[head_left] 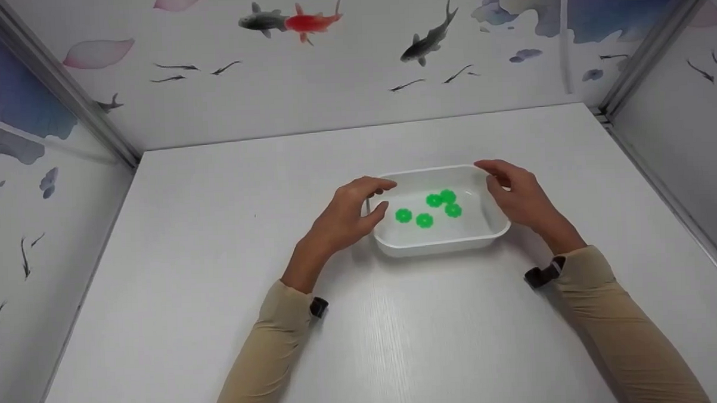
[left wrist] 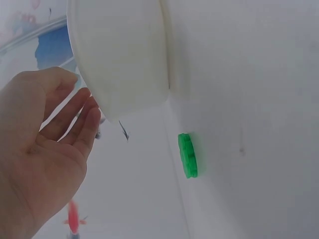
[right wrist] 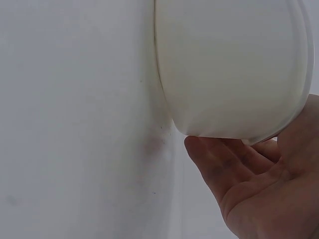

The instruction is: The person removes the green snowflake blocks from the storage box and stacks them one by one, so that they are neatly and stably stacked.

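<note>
A white rectangular plastic basin [head_left: 437, 244] sits on the table with several green flower-shaped pieces [head_left: 425, 220] lying inside. At its left end, my left hand [head_left: 350, 214] has thumb and fingers apart, both reaching over the rim. The left wrist view shows those fingertips right at the basin's edge. My right hand [head_left: 522, 196] holds the right end, its index finger along the far corner and its thumb over the inside. From the right wrist, fingers [right wrist: 214, 159] lie against the basin's outer wall. A green piece [left wrist: 188, 155] shows on the table beyond the basin in the left wrist view.
The white table [head_left: 217, 260] is bounded by a back panel [head_left: 342, 89] printed with fish and by side panels on metal posts. A black wrist device [head_left: 318, 307] is on the left sleeve, another [head_left: 543, 274] on the right.
</note>
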Demonstrator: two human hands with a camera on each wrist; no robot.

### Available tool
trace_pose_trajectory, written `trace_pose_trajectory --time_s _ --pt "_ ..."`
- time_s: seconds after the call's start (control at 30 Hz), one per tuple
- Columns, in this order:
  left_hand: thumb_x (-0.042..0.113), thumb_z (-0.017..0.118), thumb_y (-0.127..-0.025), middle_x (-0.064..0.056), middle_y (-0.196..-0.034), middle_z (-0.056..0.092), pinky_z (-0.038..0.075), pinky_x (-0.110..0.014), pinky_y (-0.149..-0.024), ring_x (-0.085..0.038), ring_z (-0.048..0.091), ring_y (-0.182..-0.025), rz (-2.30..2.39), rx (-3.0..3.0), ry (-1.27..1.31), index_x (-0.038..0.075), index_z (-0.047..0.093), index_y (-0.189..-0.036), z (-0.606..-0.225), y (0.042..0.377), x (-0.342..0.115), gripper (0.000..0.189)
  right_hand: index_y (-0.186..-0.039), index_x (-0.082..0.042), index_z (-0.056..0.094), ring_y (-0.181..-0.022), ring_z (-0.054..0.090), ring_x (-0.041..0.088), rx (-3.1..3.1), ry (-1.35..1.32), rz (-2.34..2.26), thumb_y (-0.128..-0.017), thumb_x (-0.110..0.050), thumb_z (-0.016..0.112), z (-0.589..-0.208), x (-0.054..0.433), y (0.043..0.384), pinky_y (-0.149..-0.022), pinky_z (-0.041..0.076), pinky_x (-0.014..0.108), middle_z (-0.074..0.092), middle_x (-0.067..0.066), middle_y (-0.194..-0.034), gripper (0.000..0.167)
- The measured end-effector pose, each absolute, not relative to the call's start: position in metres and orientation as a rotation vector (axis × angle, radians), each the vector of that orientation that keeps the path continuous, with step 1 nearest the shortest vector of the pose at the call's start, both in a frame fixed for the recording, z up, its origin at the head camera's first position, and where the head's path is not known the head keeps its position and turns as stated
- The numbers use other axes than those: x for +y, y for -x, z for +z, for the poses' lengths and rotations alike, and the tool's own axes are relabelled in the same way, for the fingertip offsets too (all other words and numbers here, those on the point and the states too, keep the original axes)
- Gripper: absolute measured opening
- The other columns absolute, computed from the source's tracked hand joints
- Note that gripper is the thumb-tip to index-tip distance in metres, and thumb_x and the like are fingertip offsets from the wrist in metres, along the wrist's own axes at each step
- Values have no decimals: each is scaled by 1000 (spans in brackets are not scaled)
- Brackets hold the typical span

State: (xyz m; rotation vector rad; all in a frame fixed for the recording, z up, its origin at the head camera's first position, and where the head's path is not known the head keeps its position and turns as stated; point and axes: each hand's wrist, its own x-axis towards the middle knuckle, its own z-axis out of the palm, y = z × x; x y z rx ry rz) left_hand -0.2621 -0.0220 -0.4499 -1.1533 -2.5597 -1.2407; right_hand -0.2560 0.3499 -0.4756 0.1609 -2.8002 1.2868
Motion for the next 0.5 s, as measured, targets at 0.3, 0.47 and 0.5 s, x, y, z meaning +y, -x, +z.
trace_pose_trajectory --time_s 0.3,0.47,0.5 --pt "6 69 -105 -16 -145 68 60 -42 -109 -34 70 -127 -1313 -2601 1214 3 63 -146 -453 266 -7 42 -157 -11 55 -139 61 41 -2803 -159 1302 -114 -16 48 -475 350 256 -118 50 60 60 21 -155 44" --pt "6 69 -105 -15 -144 68 59 -39 -110 -33 71 -127 -1322 -2643 1231 4 63 -146 -454 269 2 42 -157 -12 55 -141 61 40 -2803 -153 1311 -114 -15 48 -475 350 256 -119 49 60 59 20 -156 44" --pt "6 69 -105 -15 -144 69 58 -39 -110 -32 71 -127 -1311 -2656 1233 4 64 -146 -454 270 4 42 -157 -12 55 -141 60 40 -2804 -149 1309 -114 -15 49 -475 350 256 -119 49 60 59 20 -156 44"
